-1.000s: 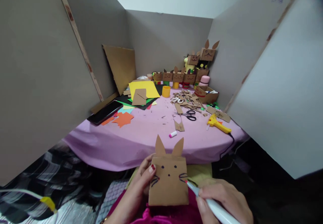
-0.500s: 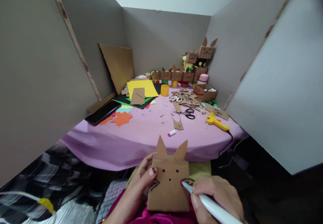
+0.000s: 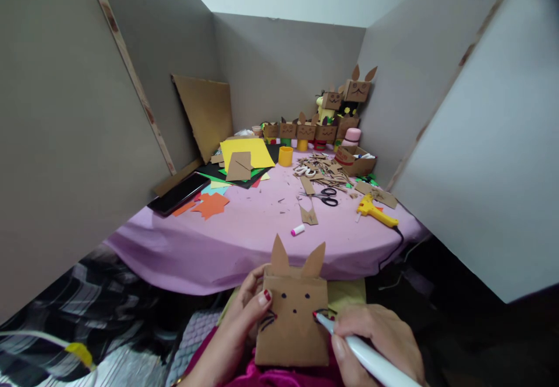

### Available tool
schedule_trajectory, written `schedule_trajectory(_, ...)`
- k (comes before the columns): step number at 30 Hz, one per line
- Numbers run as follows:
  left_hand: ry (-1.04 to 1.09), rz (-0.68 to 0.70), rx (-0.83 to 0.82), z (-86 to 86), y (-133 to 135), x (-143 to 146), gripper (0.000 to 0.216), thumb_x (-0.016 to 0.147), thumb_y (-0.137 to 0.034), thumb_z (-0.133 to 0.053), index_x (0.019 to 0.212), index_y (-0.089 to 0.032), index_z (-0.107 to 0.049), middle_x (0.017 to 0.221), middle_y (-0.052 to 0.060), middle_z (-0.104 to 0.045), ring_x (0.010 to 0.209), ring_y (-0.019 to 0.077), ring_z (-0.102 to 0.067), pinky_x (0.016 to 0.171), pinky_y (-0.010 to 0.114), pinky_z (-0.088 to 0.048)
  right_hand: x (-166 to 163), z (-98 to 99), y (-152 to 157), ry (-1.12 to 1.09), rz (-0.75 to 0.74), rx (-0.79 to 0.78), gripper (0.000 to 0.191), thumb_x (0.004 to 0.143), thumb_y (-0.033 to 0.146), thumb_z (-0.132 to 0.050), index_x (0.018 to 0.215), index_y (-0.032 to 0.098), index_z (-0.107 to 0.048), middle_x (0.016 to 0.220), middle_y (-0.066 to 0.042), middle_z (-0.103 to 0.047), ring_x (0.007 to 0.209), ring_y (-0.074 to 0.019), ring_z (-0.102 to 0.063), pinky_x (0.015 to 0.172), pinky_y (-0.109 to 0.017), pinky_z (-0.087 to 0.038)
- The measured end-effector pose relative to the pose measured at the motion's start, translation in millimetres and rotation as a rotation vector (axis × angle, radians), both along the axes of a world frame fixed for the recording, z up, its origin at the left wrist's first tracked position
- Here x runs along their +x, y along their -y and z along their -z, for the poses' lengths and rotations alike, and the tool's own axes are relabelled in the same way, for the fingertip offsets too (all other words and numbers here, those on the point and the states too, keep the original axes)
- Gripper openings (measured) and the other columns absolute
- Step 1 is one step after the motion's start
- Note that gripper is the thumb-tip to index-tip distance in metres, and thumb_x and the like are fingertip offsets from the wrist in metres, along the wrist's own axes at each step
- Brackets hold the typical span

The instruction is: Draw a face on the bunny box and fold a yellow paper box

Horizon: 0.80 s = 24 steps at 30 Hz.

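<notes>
- Shifted since a second ago: the right hand (image 3: pixel 376 336) has brought the tip of the one white marker (image 3: pixel 371 361) inward onto the right whiskers.
- Desk (image 3: pixel 244 233): one yellow glue gun (image 3: pixel 375 212) near the right edge, one pair of black scissors (image 3: pixel 327 196) mid-desk.
- One cardboard rabbit face (image 3: pixel 292 334), with two ears and two dot eyes, is held below the desk's front edge.
- Left hand (image 3: pixel 244 320) pinches its left edge; the right hand is wrapped tight round the marker.
</notes>
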<state>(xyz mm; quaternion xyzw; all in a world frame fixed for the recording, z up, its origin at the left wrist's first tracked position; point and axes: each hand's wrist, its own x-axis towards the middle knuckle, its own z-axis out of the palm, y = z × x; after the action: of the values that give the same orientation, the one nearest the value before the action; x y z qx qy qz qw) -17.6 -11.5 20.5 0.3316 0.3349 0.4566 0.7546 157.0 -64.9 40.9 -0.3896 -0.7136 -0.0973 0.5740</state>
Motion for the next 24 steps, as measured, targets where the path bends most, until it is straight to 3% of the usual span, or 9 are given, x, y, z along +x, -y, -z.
schedule_trajectory(8,0.004,-0.002,-0.011,-1.4,0.9,-0.3,0.054,0.064,-0.039,-0.072,0.111,-0.019,-0.056,0.104,0.011,-0.067,0.097,0.0302,-0.062,0.082,0.039,-0.047,4.9,-3.2,1.5,0.079,-0.046,-0.049,0.009,0.071,0.011,-0.052,0.069,0.020,-0.055,0.051,0.003,-0.061,0.042,-0.0100,-0.058,0.046,-0.020,-0.045)
schedule_trajectory(13,-0.019,0.023,-0.003,-2.3,1.3,-2.7,0.050,0.069,-0.037,-0.069,0.113,-0.019,-0.055,0.096,0.009,-0.070,0.085,0.0249,-0.065,0.078,0.034,-0.047,2.8,-1.1,1.9,0.012,-0.008,-0.030,0.008,0.071,0.012,-0.052,0.068,0.019,-0.055,0.051,0.003,-0.060,0.041,-0.0091,-0.056,0.046,-0.020,-0.044)
schedule_trajectory(24,0.013,0.016,0.005,0.4,1.6,-1.5,0.052,0.069,-0.036,-0.070,0.115,-0.019,-0.055,0.088,0.007,-0.071,0.081,0.0229,-0.067,0.075,0.032,-0.049,1.9,-0.4,1.4,-0.010,-0.036,-0.031,0.009,0.071,0.012,-0.051,0.067,0.019,-0.055,0.050,0.003,-0.060,0.041,-0.0093,-0.057,0.045,-0.020,-0.043)
